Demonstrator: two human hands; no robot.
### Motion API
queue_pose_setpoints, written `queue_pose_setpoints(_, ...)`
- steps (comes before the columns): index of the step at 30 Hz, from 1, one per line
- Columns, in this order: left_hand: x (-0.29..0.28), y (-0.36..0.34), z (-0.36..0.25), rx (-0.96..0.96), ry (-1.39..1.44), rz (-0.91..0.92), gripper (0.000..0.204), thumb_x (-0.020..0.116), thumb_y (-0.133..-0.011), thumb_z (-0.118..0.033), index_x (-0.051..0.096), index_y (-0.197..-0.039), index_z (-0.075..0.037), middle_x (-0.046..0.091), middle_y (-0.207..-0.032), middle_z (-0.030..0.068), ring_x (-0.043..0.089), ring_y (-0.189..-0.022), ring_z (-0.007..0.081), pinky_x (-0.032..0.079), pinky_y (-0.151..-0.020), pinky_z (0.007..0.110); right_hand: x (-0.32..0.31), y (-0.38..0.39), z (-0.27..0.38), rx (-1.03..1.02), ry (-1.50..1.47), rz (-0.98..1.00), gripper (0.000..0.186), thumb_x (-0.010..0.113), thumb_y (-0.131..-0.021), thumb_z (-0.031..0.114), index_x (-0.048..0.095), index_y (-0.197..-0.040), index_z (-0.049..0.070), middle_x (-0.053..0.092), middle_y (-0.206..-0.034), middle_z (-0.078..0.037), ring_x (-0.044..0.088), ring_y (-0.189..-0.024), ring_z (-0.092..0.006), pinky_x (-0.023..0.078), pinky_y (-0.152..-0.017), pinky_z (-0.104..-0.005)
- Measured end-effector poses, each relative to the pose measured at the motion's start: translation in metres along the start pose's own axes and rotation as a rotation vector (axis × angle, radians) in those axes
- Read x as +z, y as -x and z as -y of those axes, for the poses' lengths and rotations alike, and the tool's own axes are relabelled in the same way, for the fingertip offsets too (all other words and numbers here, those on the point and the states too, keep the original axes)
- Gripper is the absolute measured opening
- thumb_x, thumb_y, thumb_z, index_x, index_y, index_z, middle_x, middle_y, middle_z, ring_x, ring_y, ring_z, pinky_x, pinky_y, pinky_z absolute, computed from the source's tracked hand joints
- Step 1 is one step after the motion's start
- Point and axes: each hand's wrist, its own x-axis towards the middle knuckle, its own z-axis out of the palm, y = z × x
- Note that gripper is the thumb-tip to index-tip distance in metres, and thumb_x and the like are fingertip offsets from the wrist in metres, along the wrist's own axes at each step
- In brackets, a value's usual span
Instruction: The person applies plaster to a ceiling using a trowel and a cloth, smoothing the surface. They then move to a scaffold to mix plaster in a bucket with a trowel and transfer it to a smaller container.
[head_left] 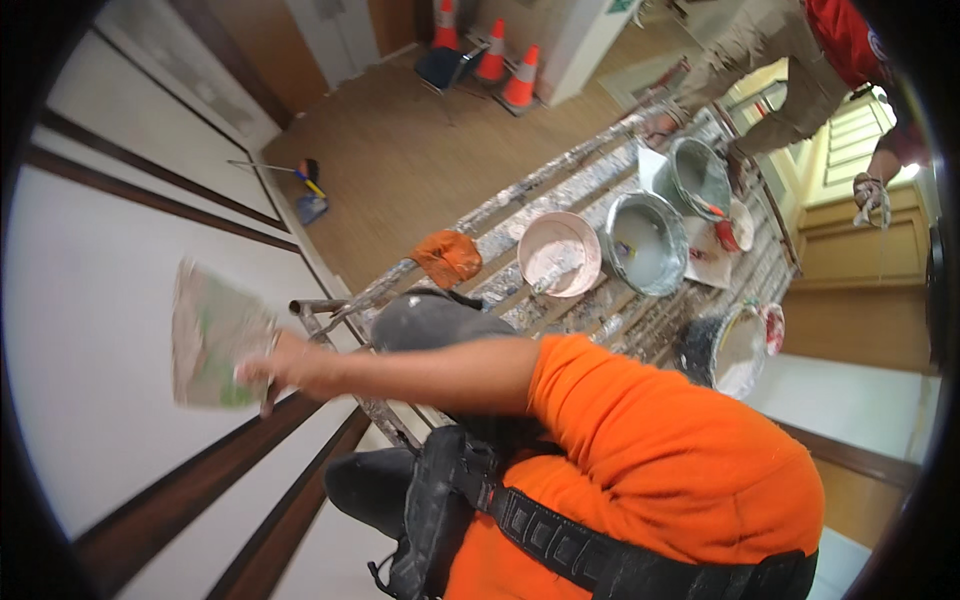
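Observation:
My right hand reaches across to the left, its arm in an orange sleeve. It grips a wide, flat plaster spreader, thumb on the near face. The spreader is smeared grey-beige with some green showing, and it is slightly blurred. It is held up at the white wall panel, above a dark brown strip; whether it touches the wall I cannot tell. No part of my left hand shows. My knees, in dark trousers, are beside the rail of a paint-spattered slatted platform.
On the platform are a pink bucket with a putty knife, grey buckets, a black bucket and an orange cloth. Another person stands at its far right. Traffic cones and a chair stand below.

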Motion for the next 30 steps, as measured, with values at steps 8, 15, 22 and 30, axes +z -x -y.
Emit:
queue_pose_setpoints(8, 0.054, 0.049, -0.005, -0.216, -0.171, 0.162, 0.054, 0.054, -0.103, -0.04, 0.052, -0.138, 0.002, 0.066, -0.118, 0.014, 0.067, -0.102, 0.0248, 0.054, -0.088, 0.035, 0.015, 0.056, -0.012, 0.339, 0.084, -0.403, 0.031, 0.073, -0.089, 0.012, 0.063, -0.114, -0.004, 0.07, -0.099, -0.01, 0.067, -0.075, -0.0181, 0.06, -0.055, -0.0315)
queue_pose_setpoints(15, 0.074, 0.154, -0.04, -0.455, -0.176, 0.33, 0.053, 0.056, -0.102, -0.041, 0.054, -0.135, 0.001, 0.067, -0.115, 0.0138, 0.067, -0.099, 0.0246, 0.054, -0.084, 0.034, 0.002, 0.124, 0.009, 0.285, -0.092, -0.719, 0.031, 0.067, -0.094, 0.015, 0.061, -0.119, -0.002, 0.067, -0.1, -0.008, 0.065, -0.079, -0.0162, 0.061, -0.058, -0.0318)
queue_pose_setpoints(22, 0.084, 0.255, -0.087, -0.775, 0.055, 0.734, 0.052, 0.058, -0.101, -0.042, 0.056, -0.132, 0.0, 0.067, -0.113, 0.0135, 0.067, -0.096, 0.0243, 0.055, -0.079, 0.034, -0.005, 0.233, 0.022, 0.197, -0.409, -1.052, 0.032, 0.064, -0.098, 0.02, 0.058, -0.123, 0.001, 0.066, -0.102, -0.006, 0.065, -0.082, -0.0164, 0.059, -0.06, -0.0334)
queue_pose_setpoints(30, 0.196, 0.49, -0.331, -0.398, 0.11, 1.251, 0.058, 0.048, -0.099, 0.003, 0.039, -0.155, -0.011, 0.049, -0.148, 0.016, 0.063, -0.11, 0.0233, 0.056, -0.071, 0.029, 0.036, 0.298, 0.085, 0.034, -0.429, -1.129, 0.031, 0.071, -0.093, 0.016, 0.062, -0.119, 0.003, 0.069, -0.095, -0.003, 0.065, -0.075, -0.0127, 0.054, -0.058, -0.0282)
